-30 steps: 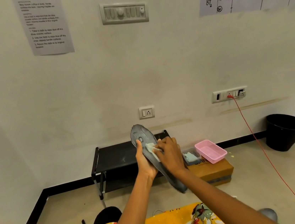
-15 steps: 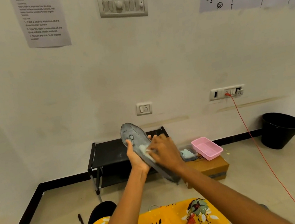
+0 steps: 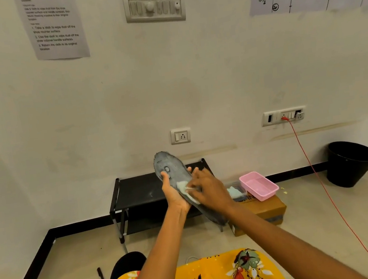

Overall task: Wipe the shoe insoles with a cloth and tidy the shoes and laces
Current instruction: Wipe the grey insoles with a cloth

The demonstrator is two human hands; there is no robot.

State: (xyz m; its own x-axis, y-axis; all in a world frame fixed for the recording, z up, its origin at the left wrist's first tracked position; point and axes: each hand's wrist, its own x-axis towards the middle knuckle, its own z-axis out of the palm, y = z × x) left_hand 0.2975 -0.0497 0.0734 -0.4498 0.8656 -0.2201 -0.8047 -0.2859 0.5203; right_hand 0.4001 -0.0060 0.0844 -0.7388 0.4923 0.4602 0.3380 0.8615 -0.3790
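A dark grey shoe insole (image 3: 173, 168) is held up in front of me, toe end pointing up and left, heel end down and right. My left hand (image 3: 173, 194) grips it from the left edge, thumb on its face. My right hand (image 3: 210, 188) presses a small pale cloth (image 3: 183, 187) against the middle of the insole, fingers curled over the cloth. Most of the cloth is hidden under my right hand.
A low black shoe rack (image 3: 143, 190) stands against the wall behind my hands. A cardboard box (image 3: 268, 210) carries a pink tray (image 3: 258, 185) and a clear container with pale cloth (image 3: 234, 191). A black bin (image 3: 349, 163), red cable (image 3: 317, 178) and black shoe (image 3: 126, 265) are nearby.
My right hand with the cloth has slid along the insole's middle, and both hands with the insole have shifted slightly left and up in view.
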